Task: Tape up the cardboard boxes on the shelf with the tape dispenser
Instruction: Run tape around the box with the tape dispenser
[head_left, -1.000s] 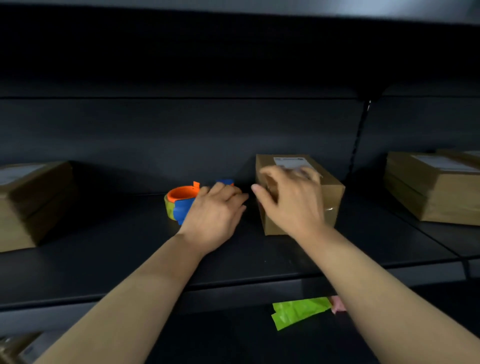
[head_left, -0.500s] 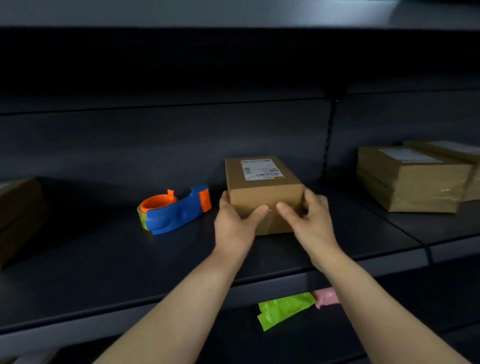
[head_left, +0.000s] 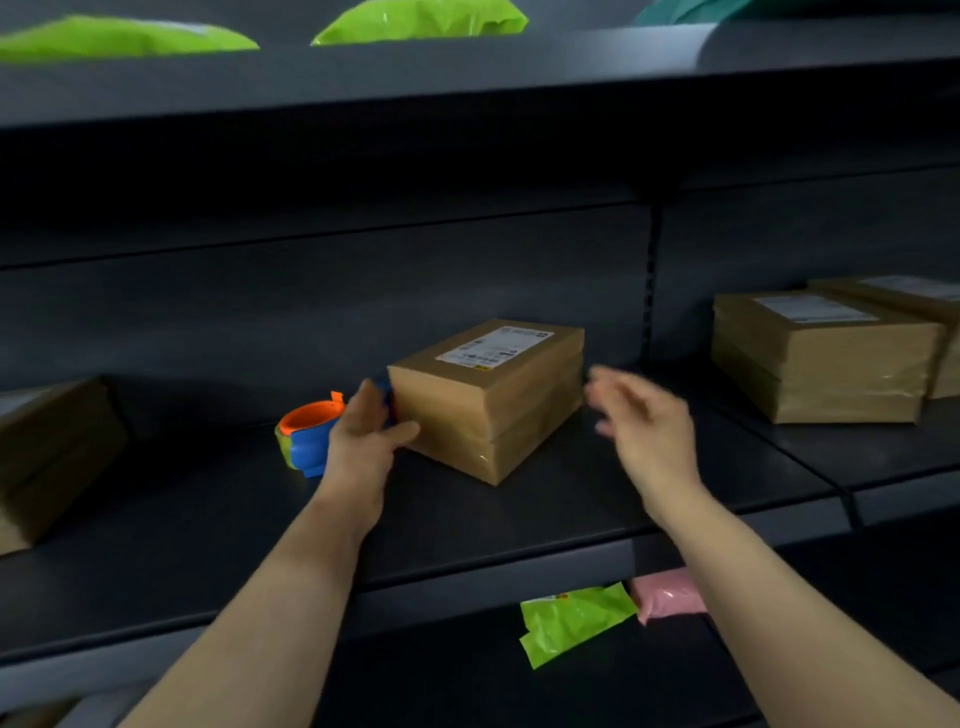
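Note:
A small cardboard box (head_left: 488, 410) with a white label on top sits turned at an angle on the dark shelf (head_left: 467, 525). My left hand (head_left: 363, 441) holds its left corner, thumb on the front face and fingers along the left side. My right hand (head_left: 644, 421) hovers to the right of the box with fingers spread, blurred and not touching it. The blue and orange tape dispenser (head_left: 306, 431) lies on the shelf just left of the box, partly hidden behind my left hand.
More cardboard boxes stand at the right (head_left: 821, 358) and the far left (head_left: 52, 452) of the same shelf. Green bags (head_left: 415, 21) lie on the shelf above. A green bag (head_left: 571, 618) and a pink bag (head_left: 670, 592) lie on the shelf below.
The box has been turned from square-on to an angle. My right hand has let go and moved off to the right; my left hand stays on the left corner.

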